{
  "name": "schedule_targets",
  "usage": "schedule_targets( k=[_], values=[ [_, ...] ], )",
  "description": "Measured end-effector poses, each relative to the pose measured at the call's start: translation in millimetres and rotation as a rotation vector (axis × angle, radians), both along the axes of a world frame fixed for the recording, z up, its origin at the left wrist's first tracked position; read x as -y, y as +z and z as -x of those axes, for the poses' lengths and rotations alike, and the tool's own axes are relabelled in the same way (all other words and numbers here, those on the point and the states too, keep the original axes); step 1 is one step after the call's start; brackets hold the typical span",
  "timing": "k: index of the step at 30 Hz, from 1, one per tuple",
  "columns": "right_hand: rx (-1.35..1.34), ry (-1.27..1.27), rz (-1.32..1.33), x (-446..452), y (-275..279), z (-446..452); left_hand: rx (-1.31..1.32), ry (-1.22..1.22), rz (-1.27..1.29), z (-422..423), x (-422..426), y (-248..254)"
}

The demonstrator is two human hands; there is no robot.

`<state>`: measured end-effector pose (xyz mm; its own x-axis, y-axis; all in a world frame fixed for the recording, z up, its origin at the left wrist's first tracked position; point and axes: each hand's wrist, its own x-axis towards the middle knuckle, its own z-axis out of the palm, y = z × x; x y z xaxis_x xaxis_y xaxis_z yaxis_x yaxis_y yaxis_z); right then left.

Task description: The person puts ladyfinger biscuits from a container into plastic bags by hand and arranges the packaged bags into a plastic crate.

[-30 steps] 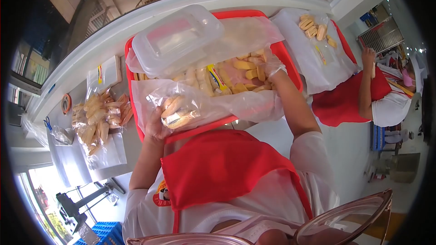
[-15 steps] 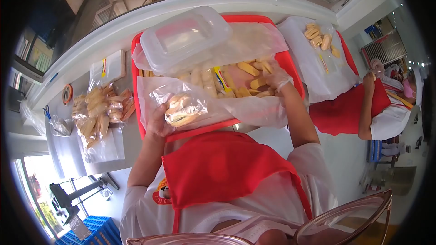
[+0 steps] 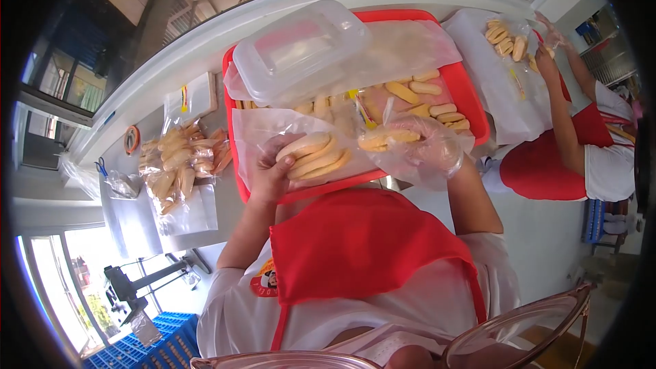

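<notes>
My left hand (image 3: pixel 273 172) is closed around a clear plastic bag holding several ladyfinger biscuits (image 3: pixel 314 157), near the front left of the red tray. My right hand (image 3: pixel 437 142), in a clear plastic glove, grips a few more ladyfingers (image 3: pixel 388 138) just to the right of the bag. Both hands are over the front part of the red tray (image 3: pixel 480 106). Loose ladyfingers (image 3: pixel 447 117) lie on the lining inside it, along with a yellow-and-red label (image 3: pixel 365 111). Translucent sheets cover part of the tray.
A translucent plastic container (image 3: pixel 301 48) rests on the tray's back left. Filled biscuit bags (image 3: pixel 179 164), a tape roll (image 3: pixel 132 139) and scissors (image 3: pixel 102 167) lie on the left table. At the right, a co-worker (image 3: pixel 574 157) in a red apron handles biscuits beside another covered tray (image 3: pixel 502 99).
My right hand has come up out of the tray's right side with ladyfingers, moving beside the bag. My left hand still holds the bag. The co-worker's arms now reach over the other tray.
</notes>
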<state>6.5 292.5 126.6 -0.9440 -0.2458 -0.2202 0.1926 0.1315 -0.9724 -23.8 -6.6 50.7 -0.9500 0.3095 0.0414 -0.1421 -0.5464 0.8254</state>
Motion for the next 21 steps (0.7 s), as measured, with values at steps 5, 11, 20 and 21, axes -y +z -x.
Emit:
schedule_targets(
  k=[5,11,20,21],
  values=[
    [-0.138,0.051,0.149,-4,-4,-6,-0.045,-0.092,0.103,-1,-2,-2],
    [0.05,-0.215,0.39,21,6,-16,-0.246,-0.229,0.205,-4,-10,-2],
    [-0.034,-0.233,0.458,26,-31,-4,0.048,-0.072,0.292,-17,-17,-7],
    [0.004,-0.253,0.46,28,-32,-3,0.098,-0.1,0.22,-17,-17,-3]
  ],
)
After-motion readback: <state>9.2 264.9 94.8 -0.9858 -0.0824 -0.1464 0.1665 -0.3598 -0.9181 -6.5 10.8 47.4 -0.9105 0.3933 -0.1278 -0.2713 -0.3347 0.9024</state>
